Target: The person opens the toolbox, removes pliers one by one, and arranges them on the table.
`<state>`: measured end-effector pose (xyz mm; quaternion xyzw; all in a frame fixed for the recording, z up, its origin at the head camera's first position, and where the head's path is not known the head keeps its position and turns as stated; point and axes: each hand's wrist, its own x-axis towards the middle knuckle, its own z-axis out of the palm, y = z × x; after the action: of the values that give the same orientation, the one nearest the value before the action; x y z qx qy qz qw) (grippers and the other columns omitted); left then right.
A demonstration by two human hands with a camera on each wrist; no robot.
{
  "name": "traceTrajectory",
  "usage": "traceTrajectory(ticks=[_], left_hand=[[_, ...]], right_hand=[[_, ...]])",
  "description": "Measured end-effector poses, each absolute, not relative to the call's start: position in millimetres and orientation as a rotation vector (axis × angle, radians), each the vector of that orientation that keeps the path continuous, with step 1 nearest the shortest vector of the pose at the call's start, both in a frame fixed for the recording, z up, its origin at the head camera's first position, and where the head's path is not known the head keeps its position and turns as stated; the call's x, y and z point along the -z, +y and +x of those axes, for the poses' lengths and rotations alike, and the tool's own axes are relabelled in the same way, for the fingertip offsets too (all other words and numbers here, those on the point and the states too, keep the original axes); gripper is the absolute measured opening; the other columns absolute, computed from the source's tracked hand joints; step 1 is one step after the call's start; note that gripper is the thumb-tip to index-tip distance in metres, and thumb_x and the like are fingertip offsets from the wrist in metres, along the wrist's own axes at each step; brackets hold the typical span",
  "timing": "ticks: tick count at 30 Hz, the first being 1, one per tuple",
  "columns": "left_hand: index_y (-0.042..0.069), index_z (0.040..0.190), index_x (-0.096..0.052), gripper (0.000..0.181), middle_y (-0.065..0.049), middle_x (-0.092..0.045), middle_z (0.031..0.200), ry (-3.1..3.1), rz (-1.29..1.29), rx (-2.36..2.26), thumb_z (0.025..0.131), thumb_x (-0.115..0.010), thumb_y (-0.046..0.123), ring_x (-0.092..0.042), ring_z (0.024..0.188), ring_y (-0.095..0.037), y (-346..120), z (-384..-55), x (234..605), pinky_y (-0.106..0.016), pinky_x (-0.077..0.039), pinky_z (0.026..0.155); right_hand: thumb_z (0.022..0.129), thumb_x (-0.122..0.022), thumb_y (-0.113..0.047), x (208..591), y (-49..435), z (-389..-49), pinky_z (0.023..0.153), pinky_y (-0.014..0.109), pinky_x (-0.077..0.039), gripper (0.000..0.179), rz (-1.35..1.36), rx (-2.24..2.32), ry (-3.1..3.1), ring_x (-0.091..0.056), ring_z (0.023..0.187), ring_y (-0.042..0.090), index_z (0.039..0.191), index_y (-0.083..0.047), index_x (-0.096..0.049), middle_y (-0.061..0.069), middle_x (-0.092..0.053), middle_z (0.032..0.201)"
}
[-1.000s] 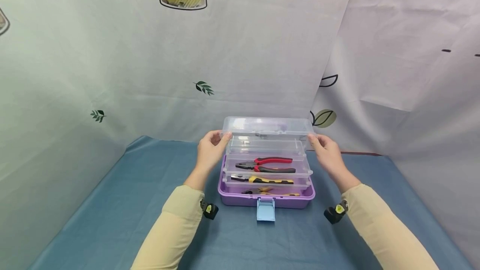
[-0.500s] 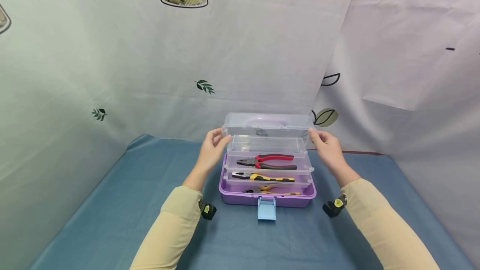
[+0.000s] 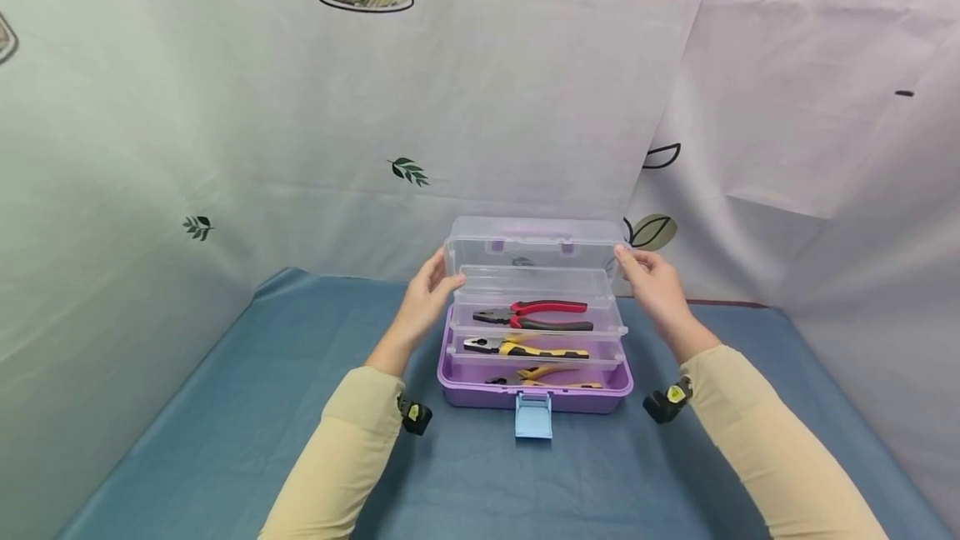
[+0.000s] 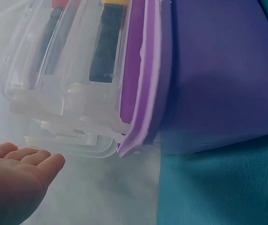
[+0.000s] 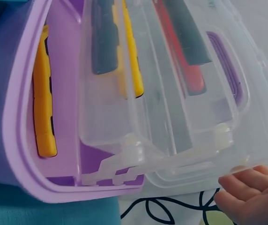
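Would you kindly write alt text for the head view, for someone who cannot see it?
A purple toolbox stands open on a blue cloth, a person's left hand and right hand at either end of its raised clear lid. Red pliers and yellow pliers lie in stepped trays, a second yellow pair in the base.

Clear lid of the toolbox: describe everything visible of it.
The lid is a shallow rectangular shell of translucent, plastic-looking material; a purple handle shows through it. It stands open, tilted up behind the clear trays of the purple toolbox. The left hand and right hand appear to hold its side edges.
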<state>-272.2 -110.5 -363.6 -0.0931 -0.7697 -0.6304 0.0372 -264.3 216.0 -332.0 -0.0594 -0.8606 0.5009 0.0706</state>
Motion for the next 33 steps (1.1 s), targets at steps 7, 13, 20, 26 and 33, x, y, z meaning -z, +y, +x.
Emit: traceTrajectory(ticks=[7, 13, 20, 26, 33], left_hand=[[0.007, 0.152, -0.013, 0.076, -0.011, -0.015, 0.158, -2.377, -0.336, 1.923, 0.092, -0.057, 0.025, -0.019, 0.145, -0.026, -111, -275, 363, -0.038, -0.019, 0.120], [0.011, 0.153, -0.005, 0.079, -0.008, -0.008, 0.159, -2.399, -0.378, 1.957, 0.093, -0.056, 0.026, -0.016, 0.146, -0.025, -113, -277, 365, -0.039, -0.015, 0.120], [0.018, 0.153, 0.000, 0.080, -0.009, -0.006, 0.160, -2.417, -0.406, 1.995, 0.094, -0.054, 0.028, -0.012, 0.147, -0.027, -115, -279, 367, -0.040, -0.013, 0.121], [0.005, 0.150, -0.011, 0.070, -0.018, -0.014, 0.157, -2.353, -0.365, 2.096, 0.095, -0.051, 0.018, -0.013, 0.146, -0.032, -115, -279, 363, -0.045, -0.012, 0.121], [0.006, 0.150, -0.016, 0.066, -0.017, -0.019, 0.157, -2.321, -0.371, 2.087, 0.095, -0.050, 0.021, -0.014, 0.146, -0.030, -116, -281, 368, -0.044, -0.011, 0.121]], right_hand=[[0.094, -0.042, -0.056, 338, 217, -261, 0.108, 0.055, -0.036, 0.078, -0.086, -1.556, -2.578, -0.037, 0.134, 0.040, 0.144, 0.001, -0.028, 0.026, -0.035, 0.147], [0.100, -0.041, -0.040, 349, 219, -259, 0.109, 0.054, -0.035, 0.068, 0.077, -1.646, -2.529, -0.028, 0.139, 0.039, 0.149, 0.000, -0.017, 0.025, -0.024, 0.152], [0.102, -0.036, -0.036, 358, 222, -256, 0.111, 0.056, -0.029, 0.067, 0.148, -1.680, -2.546, -0.019, 0.142, 0.040, 0.152, -0.005, -0.004, 0.023, -0.012, 0.156], [0.103, -0.034, -0.032, 363, 225, -256, 0.113, 0.058, -0.025, 0.066, 0.201, -1.759, -2.514, -0.017, 0.142, 0.041, 0.151, -0.001, -0.002, 0.026, -0.010, 0.156], [0.103, -0.034, -0.031, 367, 229, -259, 0.113, 0.059, -0.025, 0.063, 0.252, -1.786, -2.484, -0.018, 0.142, 0.040, 0.150, 0.001, -0.007, 0.025, -0.012, 0.156]])
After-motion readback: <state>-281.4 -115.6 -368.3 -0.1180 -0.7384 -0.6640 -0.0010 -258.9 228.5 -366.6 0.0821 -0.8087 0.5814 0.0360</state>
